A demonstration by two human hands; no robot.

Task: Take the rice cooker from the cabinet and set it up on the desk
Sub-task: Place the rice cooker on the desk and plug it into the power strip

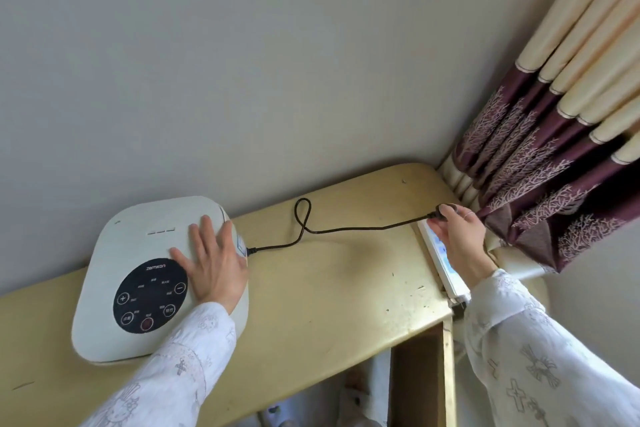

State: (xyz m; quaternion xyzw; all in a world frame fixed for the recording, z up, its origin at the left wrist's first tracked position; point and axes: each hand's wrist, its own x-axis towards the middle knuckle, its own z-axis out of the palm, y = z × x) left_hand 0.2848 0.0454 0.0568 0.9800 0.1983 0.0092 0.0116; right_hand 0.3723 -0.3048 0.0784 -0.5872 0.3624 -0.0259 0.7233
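A white rice cooker (138, 253) with a round black control panel stands on the left of the pale yellow desk (329, 288). My left hand (211, 263) lies flat on its lid, fingers spread. A black power cord (311, 229) runs from the cooker's right side, loops once, and crosses the desk to the right. My right hand (460, 239) pinches the dark plug (443, 210) at the cord's end, just above a white power strip (446, 270) at the desk's right edge. Whether the plug is seated in a socket is hidden by my fingers.
A grey wall runs behind the desk. A cream and purple curtain (540, 156) hangs at the right corner, touching the desk's end. Below the front edge, a wooden desk frame (419, 374) and floor clutter show.
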